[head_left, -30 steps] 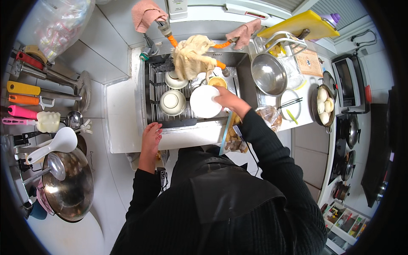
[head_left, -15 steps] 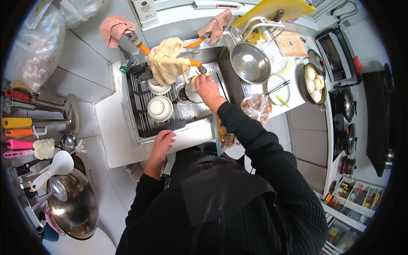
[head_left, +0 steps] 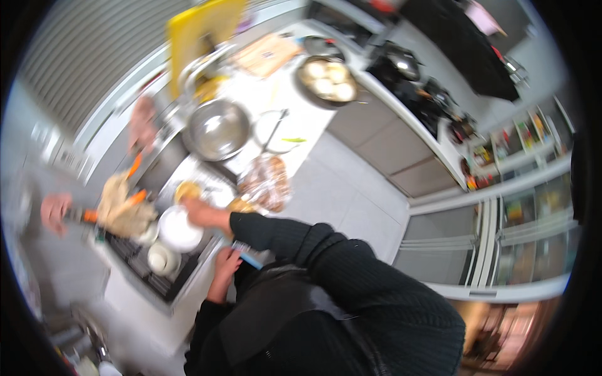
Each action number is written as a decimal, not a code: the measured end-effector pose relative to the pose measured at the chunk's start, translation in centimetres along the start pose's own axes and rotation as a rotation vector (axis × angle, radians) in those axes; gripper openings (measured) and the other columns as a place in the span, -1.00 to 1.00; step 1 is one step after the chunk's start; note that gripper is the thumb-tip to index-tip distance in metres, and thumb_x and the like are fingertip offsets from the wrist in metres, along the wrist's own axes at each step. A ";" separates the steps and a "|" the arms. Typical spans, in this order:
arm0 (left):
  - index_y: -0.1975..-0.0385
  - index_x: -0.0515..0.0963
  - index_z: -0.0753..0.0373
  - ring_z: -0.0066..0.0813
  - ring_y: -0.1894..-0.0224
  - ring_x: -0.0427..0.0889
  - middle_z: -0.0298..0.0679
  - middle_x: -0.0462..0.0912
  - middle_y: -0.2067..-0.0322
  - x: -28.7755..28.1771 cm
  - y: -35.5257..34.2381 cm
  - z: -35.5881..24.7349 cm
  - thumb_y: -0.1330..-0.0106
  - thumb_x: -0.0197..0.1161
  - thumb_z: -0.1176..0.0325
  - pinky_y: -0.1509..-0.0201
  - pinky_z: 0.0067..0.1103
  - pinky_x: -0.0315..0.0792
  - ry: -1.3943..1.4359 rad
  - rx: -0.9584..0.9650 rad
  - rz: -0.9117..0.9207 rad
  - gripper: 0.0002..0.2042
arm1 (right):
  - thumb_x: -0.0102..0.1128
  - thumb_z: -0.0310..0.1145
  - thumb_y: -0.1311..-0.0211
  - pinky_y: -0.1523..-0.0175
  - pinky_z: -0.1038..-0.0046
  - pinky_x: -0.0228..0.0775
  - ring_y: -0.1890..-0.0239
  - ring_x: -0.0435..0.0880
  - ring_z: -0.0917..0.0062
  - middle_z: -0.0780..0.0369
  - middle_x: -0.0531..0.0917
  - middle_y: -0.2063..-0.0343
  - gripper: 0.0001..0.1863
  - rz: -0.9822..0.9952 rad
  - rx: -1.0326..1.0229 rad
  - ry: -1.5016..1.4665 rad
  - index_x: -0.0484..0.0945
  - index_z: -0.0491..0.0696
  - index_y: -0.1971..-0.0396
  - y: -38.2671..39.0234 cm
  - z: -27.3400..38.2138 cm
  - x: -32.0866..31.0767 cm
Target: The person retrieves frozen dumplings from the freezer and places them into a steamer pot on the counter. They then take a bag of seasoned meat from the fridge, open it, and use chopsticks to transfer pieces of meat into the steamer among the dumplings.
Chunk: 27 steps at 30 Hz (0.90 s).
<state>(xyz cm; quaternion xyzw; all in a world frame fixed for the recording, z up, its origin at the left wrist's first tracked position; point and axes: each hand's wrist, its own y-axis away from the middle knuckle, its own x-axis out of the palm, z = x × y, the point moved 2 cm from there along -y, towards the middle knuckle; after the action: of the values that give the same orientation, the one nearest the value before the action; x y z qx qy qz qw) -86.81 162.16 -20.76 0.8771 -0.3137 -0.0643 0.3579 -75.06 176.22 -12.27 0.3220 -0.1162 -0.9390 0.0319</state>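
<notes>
1 plate [head_left: 179, 230]: white, round, no long axis, face toward you; over the sink [head_left: 164, 164], rim grasped in your right grip [head_left: 204, 214]. Your left grip [head_left: 226, 263]: blurred, cannot tell. Since 0.5 s ago: your view swung right; face fuller. Adjacent: 2 bowls [head_left: 163, 259], draped cloth [head_left: 120, 208].

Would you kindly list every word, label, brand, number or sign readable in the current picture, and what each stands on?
None can be read; the picture is blurred.
Light-brown rectangular wooden board: small dark mark, too blurred to read.
White rectangular box at the left: faint markings, too blurred to read.
White round dish at the right hand: no lettering shows.
</notes>
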 end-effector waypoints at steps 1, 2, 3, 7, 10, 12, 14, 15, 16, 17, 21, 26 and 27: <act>0.46 0.46 0.23 -0.71 0.66 0.44 -0.35 0.48 0.62 0.0 -0.6 0.4 -0.30 0.20 0.24 0.69 -0.74 0.19 -0.050 -0.077 -0.030 -0.80 | -0.03 -0.65 0.04 0.00 0.21 0.45 0.03 0.59 0.07 -0.07 0.60 0.17 -0.57 0.022 -0.045 -0.212 0.44 -0.16 0.07 1.4 -0.3 -1.6; 0.52 0.41 0.23 -0.69 0.71 0.40 -0.35 0.45 0.66 0.1 -1.0 0.5 -0.30 0.20 0.25 0.72 -0.72 0.18 -0.011 -0.036 0.013 -0.77 | -0.05 -0.63 0.02 -0.02 0.24 0.43 0.02 0.58 0.14 -0.04 0.60 0.17 -0.58 0.060 0.047 -0.482 0.43 -0.13 0.06 3.0 -0.4 -3.1; 0.53 0.39 0.23 -0.65 0.73 0.39 -0.35 0.44 0.68 0.4 -1.6 0.7 -0.30 0.22 0.25 0.72 -0.69 0.20 -0.045 -0.028 -0.064 -0.75 | -0.04 -0.61 0.01 -0.04 0.26 0.42 0.06 0.59 0.20 -0.01 0.60 0.19 -0.58 0.063 0.042 -0.569 0.40 -0.12 0.05 5.1 -0.4 -5.1; 0.53 0.27 0.10 -0.65 0.72 0.41 -0.42 0.35 0.67 0.3 -2.8 1.6 -0.28 0.25 0.20 0.75 -0.70 0.23 -0.061 -0.055 -0.189 -0.71 | -0.12 -0.54 -0.06 0.65 0.49 0.35 0.54 0.57 0.47 0.15 0.54 0.34 -0.57 -0.030 0.015 -0.760 0.31 -0.11 -0.02 14.4 -3.9 -15.2; 0.53 0.26 0.03 -0.69 0.76 0.35 -0.45 0.33 0.70 0.2 -3.1 2.6 -0.34 0.18 0.15 0.77 -0.74 0.17 -0.042 -0.050 -0.303 -0.71 | -0.14 -0.53 -0.09 0.63 0.53 0.33 0.56 0.52 0.54 0.19 0.53 0.32 -0.55 -0.082 0.110 -0.981 0.30 -0.08 -0.05 23.2 -9.7 -20.7; 0.52 0.26 0.04 -0.69 0.79 0.29 -0.43 0.31 0.73 0.4 -3.3 2.8 -0.36 0.17 0.08 0.79 -0.75 0.13 -0.062 -0.055 -0.401 -0.69 | -0.14 -0.49 -0.12 0.58 0.52 0.36 0.50 0.52 0.57 0.20 0.52 0.26 -0.54 -0.210 0.202 -1.020 0.28 -0.07 -0.10 28.8 -14.8 -23.5; 0.46 0.32 0.09 -0.55 0.63 0.47 -0.35 0.44 0.60 1.1 -3.7 2.6 -0.36 0.18 0.09 0.65 -0.62 0.38 -0.026 0.020 -0.346 -0.72 | -0.13 -0.46 -0.14 0.51 0.49 0.41 0.39 0.53 0.55 0.19 0.51 0.19 -0.48 -0.396 0.363 -1.018 0.24 -0.06 -0.17 34.5 -20.2 -25.3; 0.42 0.36 0.11 -0.51 0.58 0.51 -0.32 0.48 0.55 1.5 -3.9 2.5 -0.35 0.19 0.10 0.60 -0.58 0.44 0.001 0.048 -0.369 -0.74 | -0.14 -0.44 -0.14 0.47 0.47 0.43 0.34 0.54 0.54 0.18 0.50 0.15 -0.45 -0.493 0.454 -1.029 0.22 -0.04 -0.21 37.6 -22.9 -26.0; 0.39 0.39 0.13 -0.47 0.53 0.55 -0.29 0.52 0.51 2.0 -4.1 2.6 -0.35 0.19 0.11 0.55 -0.55 0.49 0.033 0.073 -0.397 -0.75 | -0.07 -0.38 -0.20 0.46 0.45 0.44 0.32 0.55 0.50 0.17 0.48 0.12 -0.42 -0.625 0.571 -1.079 0.17 -0.01 -0.27 40.3 -25.3 -26.5; 0.35 0.43 0.15 -0.43 0.47 0.58 -0.26 0.56 0.47 2.1 -3.4 3.1 -0.35 0.20 0.12 0.49 -0.51 0.54 0.053 0.097 -0.460 -0.76 | 0.06 -0.17 -0.28 0.36 0.39 0.46 0.30 0.55 0.50 0.18 0.47 0.11 -0.40 -0.725 0.658 -1.064 0.16 -0.02 -0.27 43.3 -27.5 -26.9; 0.05 0.48 0.38 -0.52 0.27 0.59 -0.14 0.63 0.25 2.0 -1.4 5.7 -0.23 0.31 0.22 0.28 -0.49 0.49 0.231 0.273 -0.468 -0.59 | 0.12 -0.29 -0.25 0.06 0.20 0.50 0.11 0.55 0.47 0.21 0.55 0.12 -0.48 -0.911 0.603 -1.020 0.24 -0.11 -0.17 52.7 -33.3 -28.1; -0.02 0.48 0.34 -0.23 0.24 0.62 -0.01 0.63 0.29 2.5 -1.9 2.8 0.00 0.38 0.16 0.10 -0.43 0.48 -0.453 0.128 -1.135 -0.42 | 0.10 -0.42 -0.05 0.42 0.43 0.60 0.37 0.64 0.46 0.10 0.54 0.16 -0.46 -1.014 0.596 -1.283 0.23 -0.13 -0.09 55.5 -38.3 -31.6; 0.00 0.49 0.36 -0.18 0.20 0.63 0.03 0.64 0.25 3.3 -2.0 1.9 -0.03 0.36 0.17 0.06 -0.42 0.47 -0.456 0.178 -1.164 -0.46 | 0.10 -0.43 -0.04 0.40 0.40 0.61 0.36 0.65 0.44 0.10 0.54 0.17 -0.45 -1.015 0.607 -1.293 0.23 -0.14 -0.08 55.2 -38.9 -31.4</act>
<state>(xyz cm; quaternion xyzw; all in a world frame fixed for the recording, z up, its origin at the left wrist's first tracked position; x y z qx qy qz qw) -83.86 160.14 -23.14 0.8948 0.1425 -0.4074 0.1141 -27.22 119.14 -10.09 -0.2660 -0.1989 -0.7670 -0.5490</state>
